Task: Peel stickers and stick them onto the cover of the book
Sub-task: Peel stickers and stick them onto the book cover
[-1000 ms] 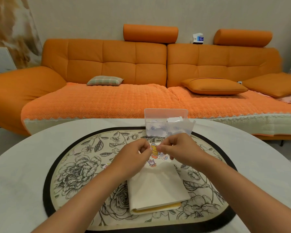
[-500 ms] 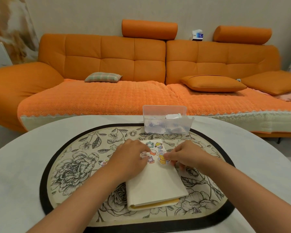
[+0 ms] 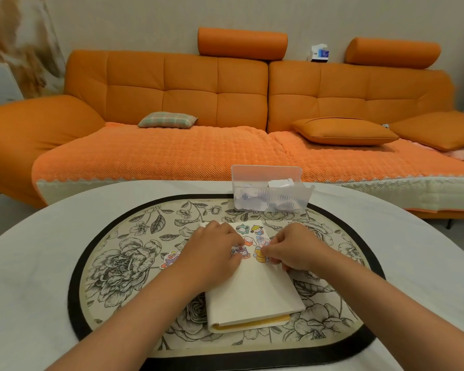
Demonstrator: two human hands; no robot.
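Observation:
A cream-covered book (image 3: 255,293) lies closed on the floral placemat (image 3: 123,266), spine side toward the left. Several cartoon stickers (image 3: 256,230) sit on the far part of its cover. My left hand (image 3: 212,253) rests palm down on the cover's left side and holds the book still. My right hand (image 3: 295,250) is at the book's right edge, fingers curled, thumb and forefinger pinching the right edge of a yellow bee sticker (image 3: 259,257) that lies against the cover. One loose sticker (image 3: 169,259) lies on the mat, left of the book.
A clear plastic box (image 3: 268,191) with paper bits stands at the mat's far edge, just beyond the book. The mat sits on a round white table (image 3: 30,277). An orange sofa (image 3: 188,108) with cushions fills the background.
Both hands came down from mid-air to the book. The bee sticker, held up between my fingers a second ago, now lies on the cover; my left hand has settled flat on the book.

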